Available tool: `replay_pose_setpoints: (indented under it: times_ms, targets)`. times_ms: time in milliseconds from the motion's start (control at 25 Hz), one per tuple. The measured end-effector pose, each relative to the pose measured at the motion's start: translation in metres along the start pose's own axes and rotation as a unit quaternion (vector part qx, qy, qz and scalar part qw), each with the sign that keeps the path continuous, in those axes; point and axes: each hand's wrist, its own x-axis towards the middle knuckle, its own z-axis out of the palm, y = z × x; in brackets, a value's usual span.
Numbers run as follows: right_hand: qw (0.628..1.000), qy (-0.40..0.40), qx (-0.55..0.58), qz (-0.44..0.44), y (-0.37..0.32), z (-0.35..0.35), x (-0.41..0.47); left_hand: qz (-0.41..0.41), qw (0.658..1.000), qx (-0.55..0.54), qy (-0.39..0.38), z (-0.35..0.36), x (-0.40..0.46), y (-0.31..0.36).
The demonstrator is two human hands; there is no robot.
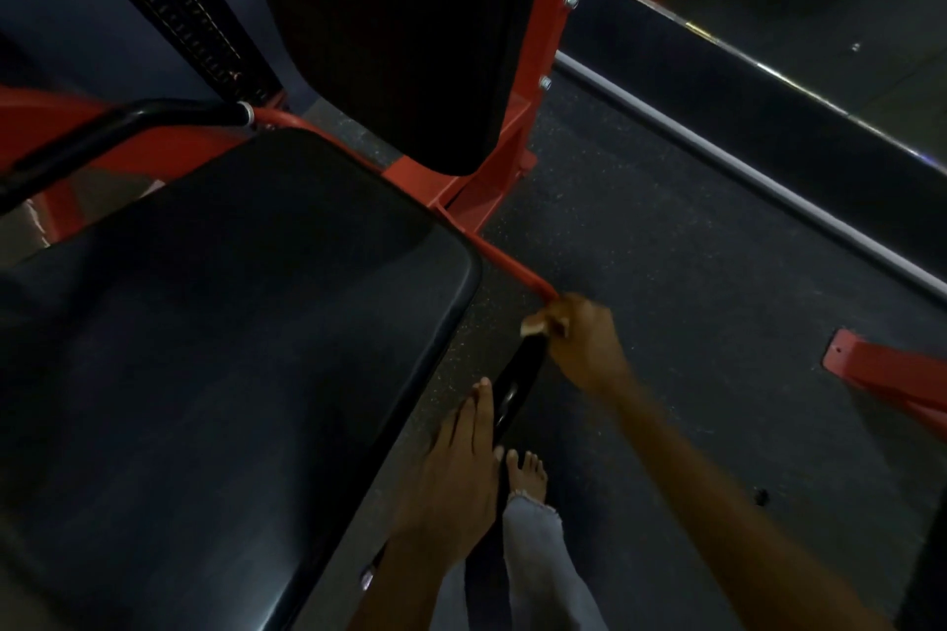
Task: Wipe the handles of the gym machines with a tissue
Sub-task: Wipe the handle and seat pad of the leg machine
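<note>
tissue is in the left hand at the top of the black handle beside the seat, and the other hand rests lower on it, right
Not quite: the head view shows the right hand pinching the tissue at the top of the black handle; the left hand rests lower on it.

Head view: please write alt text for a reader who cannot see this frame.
A person's right hand presses a small crumpled white tissue around the top of a black rubber machine handle on a red metal arm, while the left hand rests, fingers straight, against the handle lower down. A wide black padded seat fills the left; dark speckled floor lies beyond.
</note>
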Motion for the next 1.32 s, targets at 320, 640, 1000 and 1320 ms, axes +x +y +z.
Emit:
replay_pose_setpoints:
  times_ms: [320, 640, 1000, 1320]
  targets:
    - [0.918, -0.272, -0.289, -0.007, 0.006, 0.030, 0.075, 0.015, 1.000, -0.011, 0.003, -0.001, -0.001, -0.002]
    - [0.848, -0.490, -0.198, -0.043, -0.037, 0.009, 0.081, 0.054, 0.999, 0.009, 0.005, -0.001, -0.004, -0.003]
    - [0.903, -0.336, -0.263, -0.048, -0.009, 0.020, 0.073, 0.056, 0.998, 0.022, 0.009, 0.007, -0.001, -0.007]
    - [0.998, -0.045, 0.023, 0.044, 0.034, -0.007, 0.033, 0.035, 0.999, 0.009, 0.001, 0.004, 0.001, -0.002]
